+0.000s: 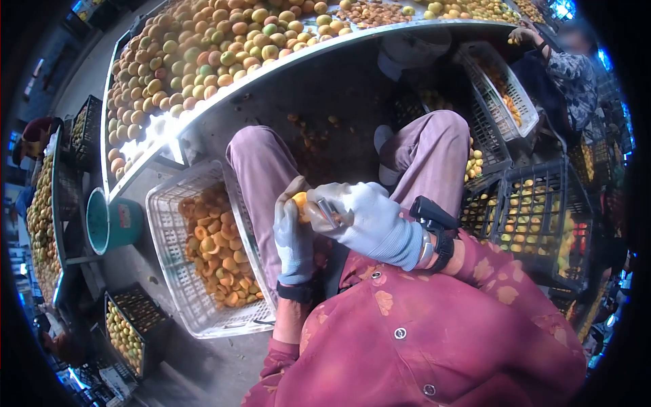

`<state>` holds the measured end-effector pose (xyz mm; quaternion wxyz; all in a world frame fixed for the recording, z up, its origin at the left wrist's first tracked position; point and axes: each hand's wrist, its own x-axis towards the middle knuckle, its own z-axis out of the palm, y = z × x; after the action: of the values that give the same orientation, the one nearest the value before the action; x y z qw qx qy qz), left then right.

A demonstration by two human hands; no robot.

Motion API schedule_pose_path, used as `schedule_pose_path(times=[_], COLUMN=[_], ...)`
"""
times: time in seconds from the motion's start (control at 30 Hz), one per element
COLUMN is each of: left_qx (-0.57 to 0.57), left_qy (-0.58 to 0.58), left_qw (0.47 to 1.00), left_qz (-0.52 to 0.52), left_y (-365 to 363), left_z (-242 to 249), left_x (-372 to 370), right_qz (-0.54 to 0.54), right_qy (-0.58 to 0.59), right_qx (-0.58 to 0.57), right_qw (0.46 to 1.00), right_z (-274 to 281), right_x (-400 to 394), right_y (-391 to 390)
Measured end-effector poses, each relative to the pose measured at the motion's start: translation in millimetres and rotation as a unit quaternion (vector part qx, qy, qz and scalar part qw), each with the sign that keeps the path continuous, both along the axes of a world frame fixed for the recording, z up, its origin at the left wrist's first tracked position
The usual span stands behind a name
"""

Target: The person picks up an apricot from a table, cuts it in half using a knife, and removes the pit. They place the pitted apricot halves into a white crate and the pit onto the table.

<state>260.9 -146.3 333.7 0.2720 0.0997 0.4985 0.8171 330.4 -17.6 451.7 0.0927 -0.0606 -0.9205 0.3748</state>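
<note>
The step in hand seems to be the cutting open of an orange fruit [299,201], which is to the right of the white basket [169,264]. The left hand [291,227] is closed around this fruit; the right hand [369,217] is folded around a metal tool [330,212]. The fruit looks roundish, without clear long axis; the tool slants, its upper end leaning toward the white basket. The next move probably calls for a steady fruit and careful fingers.

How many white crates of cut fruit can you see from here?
2. One white crate sits beside the wearer's left leg; the second white crate is at upper right, near the co-worker. Others may be hidden.
</note>
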Motion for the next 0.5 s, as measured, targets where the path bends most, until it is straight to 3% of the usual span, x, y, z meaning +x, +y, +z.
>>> schedule_pose_path(times=[0.13, 0.17, 0.23, 0.27, 0.3, 0.33, 0.5], left_qx=[0.04, 0.041, -0.127, -0.126, -0.081, -0.035, -0.06], left_qy=[-0.033, -0.033, 0.124, 0.124, 0.051, -0.021, -0.053], left_qw=[0.999, 0.999, 0.984, 0.984, 0.995, 0.999, 0.996], left_qz=[0.005, 0.006, 0.03, 0.032, 0.028, 0.023, -0.025], left_y=[4.4, 4.3, 3.9, 4.8, 4.7, 4.5, 5.6], left_z=[-0.4, 2.4, 10.7, 12.4, 13.5, 15.7, 24.4], left_x=[1.7, 1.9, 2.0, 0.6, 1.0, 1.7, -0.9], right_qz=[-0.02, -0.002, -0.02, -0.036, -0.055, -0.051, -0.056], right_qy=[0.06, 0.008, 0.036, 0.064, 0.069, 0.067, 0.048], right_qx=[0.028, 0.061, -0.001, -0.062, -0.141, -0.144, -0.117], right_qw=[0.998, 0.998, 0.999, 0.995, 0.986, 0.986, 0.99], right_z=[-18.3, -19.9, -28.4, -33.6, -39.0, -44.6, -22.9], right_x=[-8.5, -8.3, -2.0, 0.9, 5.6, 6.6, 6.6], right_y=[-2.6, -3.3, -2.2, -0.8, -1.0, -0.7, 1.4])
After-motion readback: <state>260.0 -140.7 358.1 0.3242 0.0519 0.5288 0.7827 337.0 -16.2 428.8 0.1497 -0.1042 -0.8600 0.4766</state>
